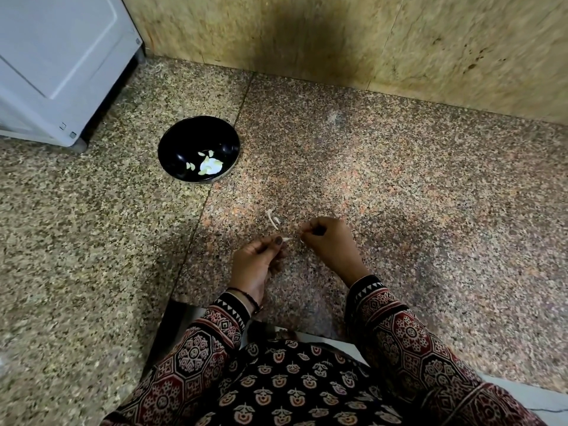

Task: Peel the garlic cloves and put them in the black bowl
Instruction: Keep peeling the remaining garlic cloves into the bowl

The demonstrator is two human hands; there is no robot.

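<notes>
Nearest the camera, two patterned sleeves point(408, 333) in dark red, black and cream reach forward over the speckled granite counter point(399, 179). The left wrist carries a dark bracelet point(247, 298).

Just beyond the cuffs, the left hand point(258, 262) and the right hand point(333, 241) work close together, almost touching at the fingertips. The left hand pinches a garlic clove point(286, 239) between thumb and fingers, the pale tip of the clove poking out toward 3 o'clock. The right hand, curled loosely, nips at something at that tip with its thumb and forefinger; whether it grips skin or the clove itself is too small to tell.

Directly past the hands, at 12 o'clock from the clove, a few pale strips of peel point(272, 218) lie loose on the counter.

Farther off, at about 10 o'clock from the hands and well apart from them, the black bowl point(184, 142) sits upright on the counter with several peeled cloves point(210, 166) gathered in its bottom.

Beyond the bowl, at 10 o'clock, stands a white appliance point(61, 63). A mottled yellowish stone wall point(338, 35) closes the far side.
</notes>
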